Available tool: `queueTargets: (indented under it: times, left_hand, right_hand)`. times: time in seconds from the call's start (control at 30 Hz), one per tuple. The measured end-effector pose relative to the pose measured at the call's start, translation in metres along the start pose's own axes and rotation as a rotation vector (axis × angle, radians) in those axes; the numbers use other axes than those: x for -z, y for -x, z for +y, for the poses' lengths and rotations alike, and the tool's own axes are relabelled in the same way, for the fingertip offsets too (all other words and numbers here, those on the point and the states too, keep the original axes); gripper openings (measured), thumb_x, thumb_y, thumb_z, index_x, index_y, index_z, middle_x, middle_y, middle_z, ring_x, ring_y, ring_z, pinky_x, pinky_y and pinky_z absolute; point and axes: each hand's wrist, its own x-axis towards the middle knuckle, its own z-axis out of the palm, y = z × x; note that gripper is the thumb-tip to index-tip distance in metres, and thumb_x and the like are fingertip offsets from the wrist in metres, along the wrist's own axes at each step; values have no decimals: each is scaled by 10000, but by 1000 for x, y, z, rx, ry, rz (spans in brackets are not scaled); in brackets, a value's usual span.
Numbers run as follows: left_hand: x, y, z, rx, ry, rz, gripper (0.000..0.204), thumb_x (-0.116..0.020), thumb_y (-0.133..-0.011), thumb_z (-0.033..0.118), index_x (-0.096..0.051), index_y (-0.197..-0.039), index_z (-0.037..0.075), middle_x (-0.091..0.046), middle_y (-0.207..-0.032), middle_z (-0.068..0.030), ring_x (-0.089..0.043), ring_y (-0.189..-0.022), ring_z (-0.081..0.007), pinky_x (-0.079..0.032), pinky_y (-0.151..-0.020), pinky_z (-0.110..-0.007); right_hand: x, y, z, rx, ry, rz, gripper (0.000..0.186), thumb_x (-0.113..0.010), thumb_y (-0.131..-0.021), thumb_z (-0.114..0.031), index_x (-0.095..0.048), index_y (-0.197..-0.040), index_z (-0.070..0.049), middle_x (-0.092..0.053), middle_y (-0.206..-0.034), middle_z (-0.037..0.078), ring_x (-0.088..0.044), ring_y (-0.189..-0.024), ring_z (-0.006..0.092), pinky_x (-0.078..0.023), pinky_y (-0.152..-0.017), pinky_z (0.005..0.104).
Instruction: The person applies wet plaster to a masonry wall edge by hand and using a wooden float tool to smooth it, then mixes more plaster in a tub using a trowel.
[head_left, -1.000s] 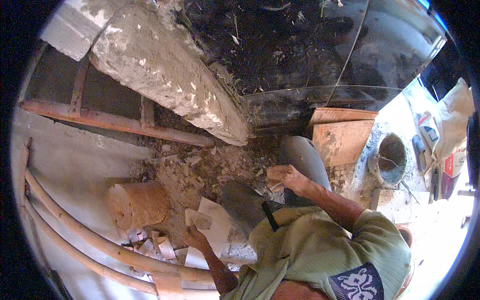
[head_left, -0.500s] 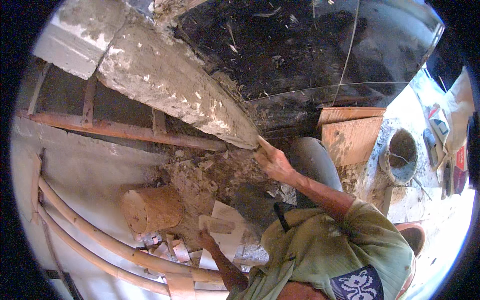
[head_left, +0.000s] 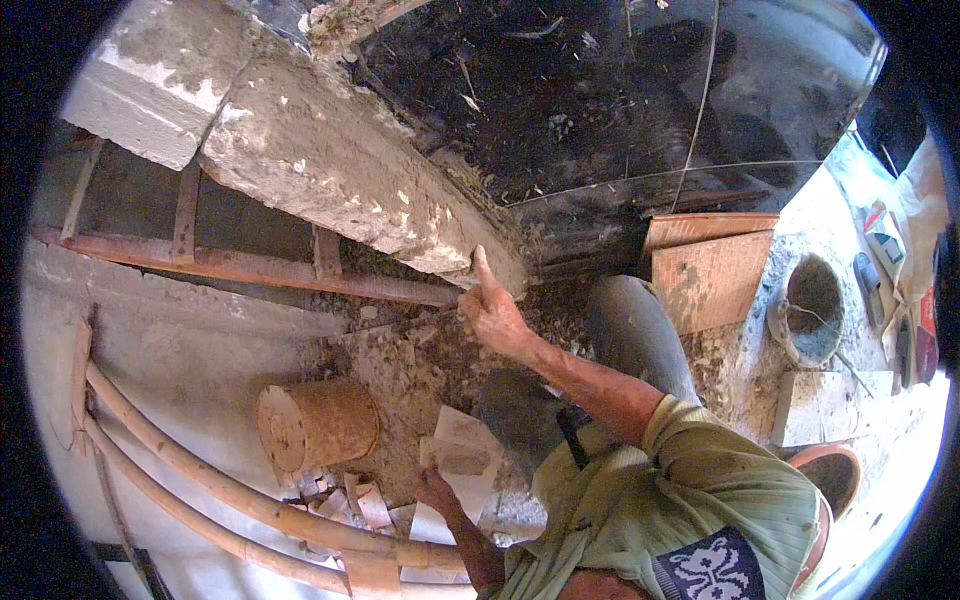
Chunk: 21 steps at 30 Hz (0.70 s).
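Observation:
My right hand is at the near end of a rough, mortar-coated ledge. Its index finger stretches out, the fingertip against the ledge's lower edge. The other fingers curl in, and nothing shows in them. Lower down, my left hand closes on the edge of what looks like a plastering float, a flat rectangular plate with a grey-brown patch of mortar. The fingers on its underside are hidden. Pale flat board pieces lie beneath and beside it.
Dark glossy slabs strewn with crumbs lie above the ledge. A rusty drum lies among rubble at left, behind bent bamboo poles. At right are brown tiles, a mortar-smeared bucket, a pale block and an orange-brown bowl.
My right hand has shifted left along the ledge's underside, its index finger now pointing up against it. My left hand and the float have moved slightly right and down.

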Motion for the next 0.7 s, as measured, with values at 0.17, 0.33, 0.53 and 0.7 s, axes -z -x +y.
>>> queueTargets:
  times: [0.17, 0.33, 0.53, 0.7]
  left_hand:
    - [-3, 1, 2, -3, -28, -19, 282, -698, -862, 200, -554, -799, -34, -523, -758, -89, -461, -694, -236, -425, -628, -403]
    - [-7, -2, -13, 23, -42, 9, 313, -707, -859, 210, -560, -756, -47, -526, -703, -123, -463, -665, -257, -422, -610, -418]
    - [-2, -8, -29, -44, -224, -39, 192, -675, -888, 196, -688, -882, 4, -553, -741, -135, -504, -689, -326, -427, -647, -458]
    - [0, -10, -46, -73, -152, 58, 144, -695, -865, 191, -726, -884, 52, -591, -716, -145, -542, -679, -365, -428, -632, -485]
  right_hand:
    - [-6, -4, -4, -23, -50, -3, 793, -463, -963, -97, 90, -1528, -48, -581, -791, 85, -553, -610, 152, -498, -550, 316]
    - [14, 1, -12, -95, -195, -133, 837, -503, -963, -119, 118, -1516, -26, -595, -801, 90, -563, -617, 164, -508, -576, 333]
    - [1, 9, 6, 62, 153, -14, 820, -515, -950, -132, 71, -1500, 32, -603, -748, 148, -583, -627, 227, -505, -635, 391]
    - [5, 8, 13, 63, 343, -61, 809, -514, -934, -129, 39, -1503, 31, -593, -743, 192, -590, -676, 275, -488, -709, 395]
